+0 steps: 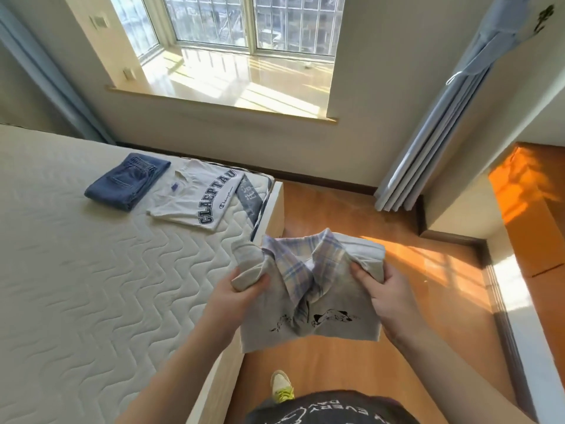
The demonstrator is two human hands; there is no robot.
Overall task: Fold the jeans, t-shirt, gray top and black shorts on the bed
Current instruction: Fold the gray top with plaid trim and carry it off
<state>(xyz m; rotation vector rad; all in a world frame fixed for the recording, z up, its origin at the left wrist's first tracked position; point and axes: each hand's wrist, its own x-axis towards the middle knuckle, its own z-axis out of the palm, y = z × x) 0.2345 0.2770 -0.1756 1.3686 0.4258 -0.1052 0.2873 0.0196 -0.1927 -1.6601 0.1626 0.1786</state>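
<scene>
Both hands hold the gray top [308, 301] up over the floor, just right of the bed [91, 270] near its corner. Left hand [241, 289] w/ fingers clamped on a bunched sleeve/shoulder; right hand [382, 292] fingers pinching the other shoulder edge. Plaid collar faces up, black print lower down. Folded jeans [128, 182] and folded t-shirt [198, 197] lie side by side at far end of bed, jeans on the left.

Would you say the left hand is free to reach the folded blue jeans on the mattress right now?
Probably not yet. The left hand grips one side of the gray top with the plaid collar, held off the bed with the right hand. The folded blue jeans lie unobstructed on the white quilted mattress, farther away.
</scene>
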